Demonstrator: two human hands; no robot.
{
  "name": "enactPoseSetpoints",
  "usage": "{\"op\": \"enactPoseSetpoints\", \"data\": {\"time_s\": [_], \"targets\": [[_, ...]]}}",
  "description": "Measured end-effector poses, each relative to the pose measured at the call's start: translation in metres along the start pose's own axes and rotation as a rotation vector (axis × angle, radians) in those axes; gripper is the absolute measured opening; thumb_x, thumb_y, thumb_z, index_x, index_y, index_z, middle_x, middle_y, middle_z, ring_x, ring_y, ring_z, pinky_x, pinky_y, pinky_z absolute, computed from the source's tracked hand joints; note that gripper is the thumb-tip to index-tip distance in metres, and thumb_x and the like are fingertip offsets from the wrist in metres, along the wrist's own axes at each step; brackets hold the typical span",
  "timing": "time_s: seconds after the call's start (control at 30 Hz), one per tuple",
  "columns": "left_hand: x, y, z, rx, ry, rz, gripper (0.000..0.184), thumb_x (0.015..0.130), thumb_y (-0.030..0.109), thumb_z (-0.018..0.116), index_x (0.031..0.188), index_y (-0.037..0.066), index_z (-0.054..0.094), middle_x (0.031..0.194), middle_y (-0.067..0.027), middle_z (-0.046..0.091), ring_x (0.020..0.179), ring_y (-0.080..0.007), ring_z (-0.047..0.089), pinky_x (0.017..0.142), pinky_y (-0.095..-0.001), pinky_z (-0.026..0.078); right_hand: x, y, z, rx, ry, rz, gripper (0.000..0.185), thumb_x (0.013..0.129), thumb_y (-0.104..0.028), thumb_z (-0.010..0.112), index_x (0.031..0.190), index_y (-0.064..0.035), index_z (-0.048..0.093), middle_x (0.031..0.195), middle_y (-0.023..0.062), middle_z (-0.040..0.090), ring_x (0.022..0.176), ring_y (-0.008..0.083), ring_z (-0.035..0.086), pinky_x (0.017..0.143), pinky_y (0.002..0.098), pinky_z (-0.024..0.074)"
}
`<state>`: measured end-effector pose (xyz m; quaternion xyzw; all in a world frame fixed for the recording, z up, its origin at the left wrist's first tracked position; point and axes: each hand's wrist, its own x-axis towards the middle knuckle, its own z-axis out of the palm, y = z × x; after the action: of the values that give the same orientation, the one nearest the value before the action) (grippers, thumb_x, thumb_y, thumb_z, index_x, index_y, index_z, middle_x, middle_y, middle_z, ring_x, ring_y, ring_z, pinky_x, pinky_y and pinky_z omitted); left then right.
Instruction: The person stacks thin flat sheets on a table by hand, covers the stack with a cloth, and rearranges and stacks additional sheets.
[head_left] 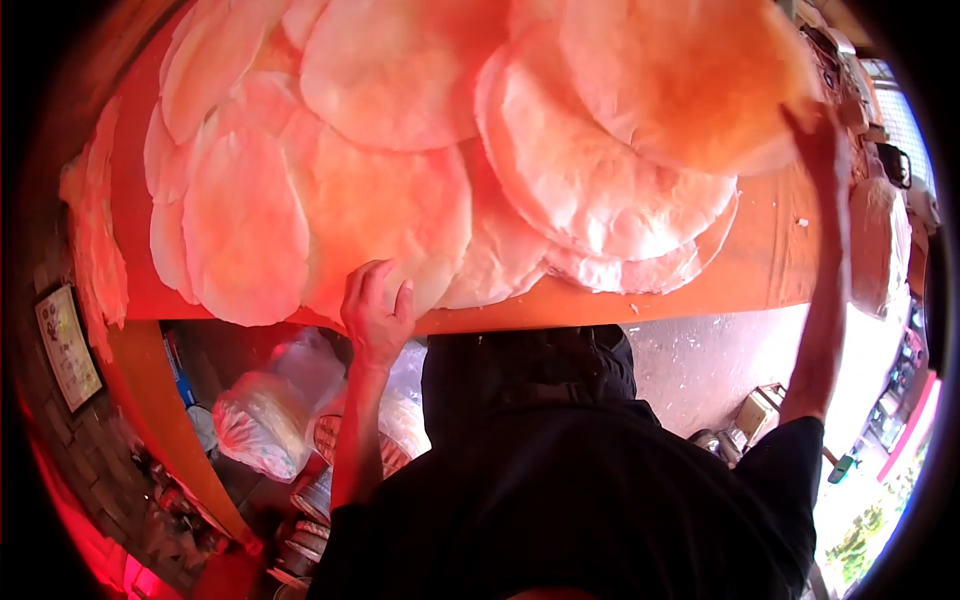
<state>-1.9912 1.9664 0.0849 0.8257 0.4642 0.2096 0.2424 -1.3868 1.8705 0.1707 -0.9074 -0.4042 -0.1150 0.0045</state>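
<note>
Large round flatbreads overlap across an orange table. My left hand is at the front edge, touching the lower rim of a wide flatbread, with its thumb apart from the fingers. At the upper right, my right hand is at the right rim of a big browned flatbread; its fingertips meet the edge, and whether they pinch it is unclear. Beneath that bread lies a paler, puffed flatbread. Left of my left hand, a narrow-looking flatbread rests on others.
Filled plastic bags sit below the table at the left. A framed sheet is at the far left. A wrapped bundle and other items line the right side. A metal box stands low at the right.
</note>
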Motion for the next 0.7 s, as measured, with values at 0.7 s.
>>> {"op": "enactPoseSetpoints", "data": {"time_s": [0.7], "targets": [[-0.038, -0.071, -0.05, 0.149, -0.103, 0.3, 0.043, 0.079, 0.003, 0.062, 0.121, -0.003, 0.057, 0.131, -0.0242, 0.054, 0.121, -0.0428, 0.052, 0.1, -0.052, 0.044, -0.096, -0.156, 0.038, 0.018, 0.055, 0.013, 0.046, 0.078, -0.031, 0.075, 0.118, -0.0132, 0.065, 0.13, 0.0238, 0.053, 0.124, 0.0415, 0.047, 0.102, 0.0555, 0.0361]]}}
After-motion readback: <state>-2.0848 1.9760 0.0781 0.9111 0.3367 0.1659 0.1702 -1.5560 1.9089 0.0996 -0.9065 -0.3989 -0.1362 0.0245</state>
